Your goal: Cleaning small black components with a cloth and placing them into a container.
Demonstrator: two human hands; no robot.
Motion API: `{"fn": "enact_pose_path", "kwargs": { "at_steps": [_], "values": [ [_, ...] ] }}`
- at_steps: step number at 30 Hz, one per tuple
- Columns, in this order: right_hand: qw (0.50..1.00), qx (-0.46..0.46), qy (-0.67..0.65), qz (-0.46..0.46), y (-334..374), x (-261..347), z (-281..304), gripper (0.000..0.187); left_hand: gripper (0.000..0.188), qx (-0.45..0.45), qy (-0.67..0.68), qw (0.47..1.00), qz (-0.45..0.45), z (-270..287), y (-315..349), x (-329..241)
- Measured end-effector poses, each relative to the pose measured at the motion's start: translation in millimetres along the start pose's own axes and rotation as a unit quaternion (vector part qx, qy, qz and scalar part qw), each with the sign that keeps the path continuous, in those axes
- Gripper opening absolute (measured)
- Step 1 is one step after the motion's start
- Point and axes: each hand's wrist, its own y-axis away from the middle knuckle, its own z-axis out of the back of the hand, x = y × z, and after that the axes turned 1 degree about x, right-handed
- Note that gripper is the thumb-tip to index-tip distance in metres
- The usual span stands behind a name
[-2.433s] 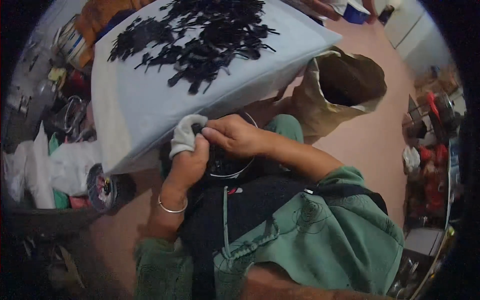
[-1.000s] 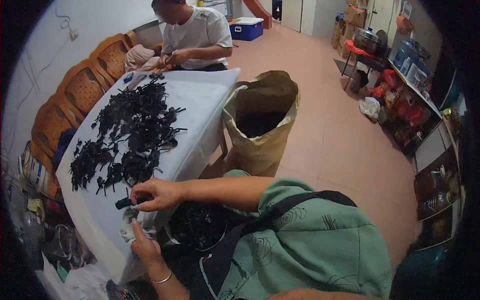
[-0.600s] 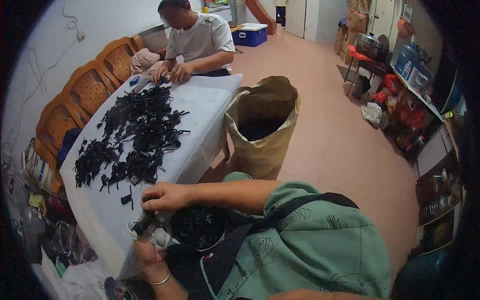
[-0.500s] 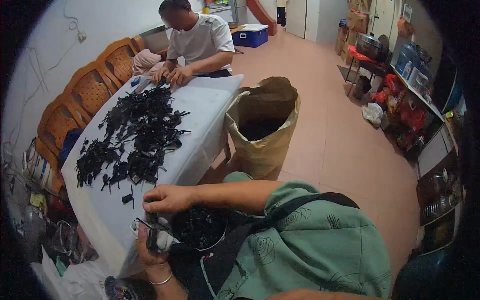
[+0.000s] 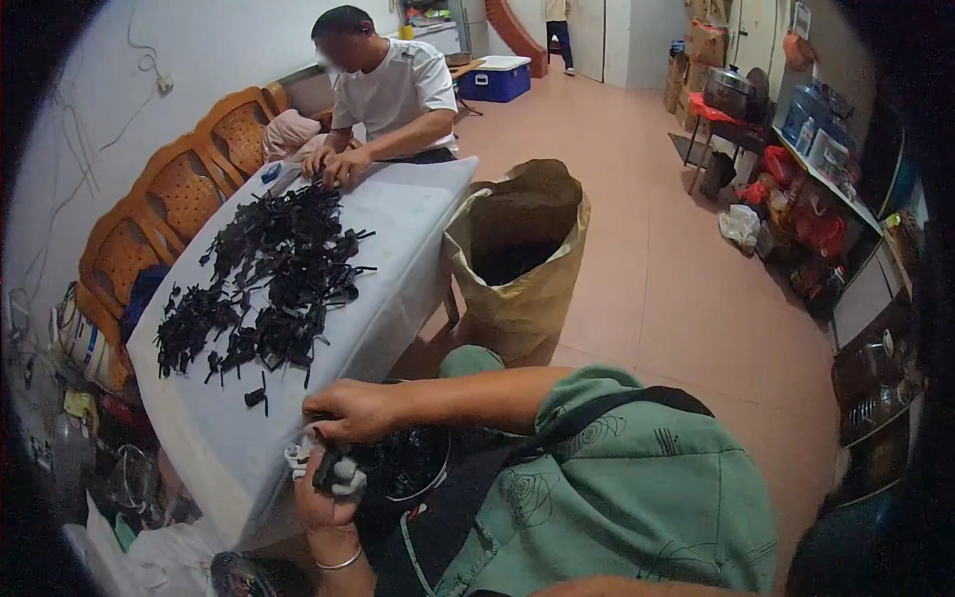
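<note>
My left hand (image 5: 326, 502), with a bracelet at its wrist and white covers on some fingertips, grips a small black plastic part (image 5: 325, 468). Just above it my right hand (image 5: 360, 409) is closed in a pinch at the top of that part; what lies between its fingers is hidden. Under my right forearm a bowl (image 5: 444, 476) of black parts rests by my lap. A large heap of black stemmed plastic parts (image 5: 288, 269) covers the white-topped table (image 5: 398, 214), and one loose part (image 5: 257, 396) lies near my right hand.
Across the table a co-worker (image 5: 393, 95) in a white shirt handles black parts at the heap's far end. A tall open sack (image 5: 517, 308) stands right of the table. Wooden chairs (image 5: 184, 189) line the left wall. Another person (image 5: 560, 35) stands at the far doorway.
My hands have come closer together, and my right hand now meets the part in my left. Legs now show at the far doorway. The view has shifted slightly.
</note>
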Motion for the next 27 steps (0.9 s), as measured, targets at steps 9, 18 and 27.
{"fn": "enact_pose_path", "kwargs": {
  "at_steps": [9,18,27],
  "values": [
    [0.989,-0.052,0.115,0.081,19.2,27.6,-5.5,0.025,0.028,-0.143,-0.152,0.965,-0.159,-22.5,-3.0,20.2],
    [0.996,-0.062,0.059,0.025,25.5,20.6,-11.9,0.021,0.026,-0.124,-0.374,0.889,-0.233,-25.9,-1.3,41.7],
    [0.983,-0.091,0.16,0.003,-27.4,22.7,1.2,0.016,0.023,-0.239,-0.211,0.928,-0.191,14.1,1.3,22.3]
  ]
}}
